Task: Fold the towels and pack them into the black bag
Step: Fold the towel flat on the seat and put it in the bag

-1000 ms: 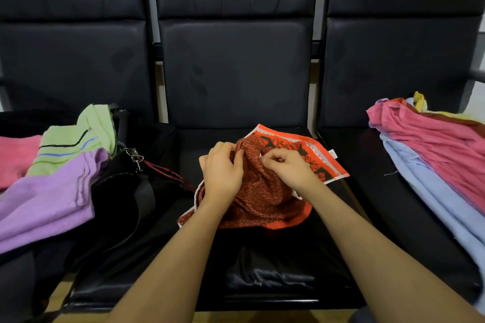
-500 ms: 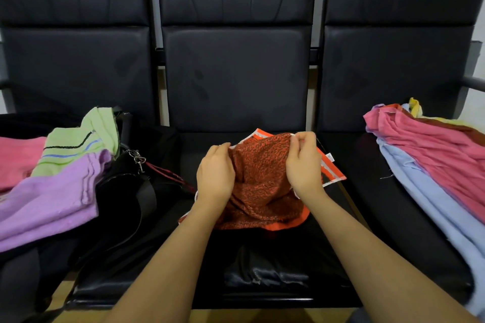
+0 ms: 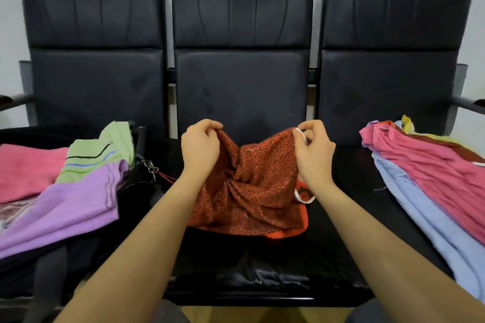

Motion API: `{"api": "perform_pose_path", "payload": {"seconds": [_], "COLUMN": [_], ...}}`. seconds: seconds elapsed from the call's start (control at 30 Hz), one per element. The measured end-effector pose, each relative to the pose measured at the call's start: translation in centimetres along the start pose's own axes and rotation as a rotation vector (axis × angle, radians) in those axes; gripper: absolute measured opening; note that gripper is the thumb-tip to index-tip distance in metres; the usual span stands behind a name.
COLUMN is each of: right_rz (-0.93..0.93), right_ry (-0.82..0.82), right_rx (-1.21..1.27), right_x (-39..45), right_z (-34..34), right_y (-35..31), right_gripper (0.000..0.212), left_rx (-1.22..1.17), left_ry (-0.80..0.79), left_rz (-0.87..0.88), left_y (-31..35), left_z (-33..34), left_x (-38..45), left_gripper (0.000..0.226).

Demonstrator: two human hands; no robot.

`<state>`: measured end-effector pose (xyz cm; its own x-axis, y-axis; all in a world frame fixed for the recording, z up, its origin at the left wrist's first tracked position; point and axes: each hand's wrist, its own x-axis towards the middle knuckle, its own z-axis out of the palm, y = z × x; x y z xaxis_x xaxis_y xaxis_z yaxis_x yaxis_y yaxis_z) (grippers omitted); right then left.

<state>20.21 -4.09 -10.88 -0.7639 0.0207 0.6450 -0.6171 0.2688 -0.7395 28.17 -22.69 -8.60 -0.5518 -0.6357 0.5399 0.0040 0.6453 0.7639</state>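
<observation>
Three black padded seats stood in a row against a pale grey wall. On the middle seat lay the rust-red patterned towel, crumpled, its lower edge resting on the cushion and its upper edge lifted. Left hand pinched the top left corner, fingers curled over the cloth. Right hand pinched the top right corner at the white hem, thumb and forefinger closed on it. Hands were held apart, the cloth sagging between them.

On the left seat: the black bag, partly covered by a lilac towel, a light green striped towel and a pink towel. On the right seat: a loose pile, with a pink towel on top of a light blue one; a yellow piece showed at the back.
</observation>
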Motion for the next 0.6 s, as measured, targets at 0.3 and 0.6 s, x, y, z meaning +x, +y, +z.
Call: {"api": "perform_pose_path", "payload": {"seconds": [0.3, 0.6], "right_rz": [0.055, 0.151], "right_ry": [0.160, 0.278], "right_rx": [0.181, 0.340], "right_x": [5.4, 9.3], "right_z": [-2.0, -3.7], "right_y": [-7.1, -11.8], "right_gripper": [0.002, 0.027], "left_rx": [0.004, 0.168], "left_ry": [-0.089, 0.150], "left_rz": [0.109, 0.282], "left_y": [6.4, 9.5], "left_z": [-3.3, -7.0], "left_x": [5.0, 8.2], "left_gripper": [0.054, 0.033]}}
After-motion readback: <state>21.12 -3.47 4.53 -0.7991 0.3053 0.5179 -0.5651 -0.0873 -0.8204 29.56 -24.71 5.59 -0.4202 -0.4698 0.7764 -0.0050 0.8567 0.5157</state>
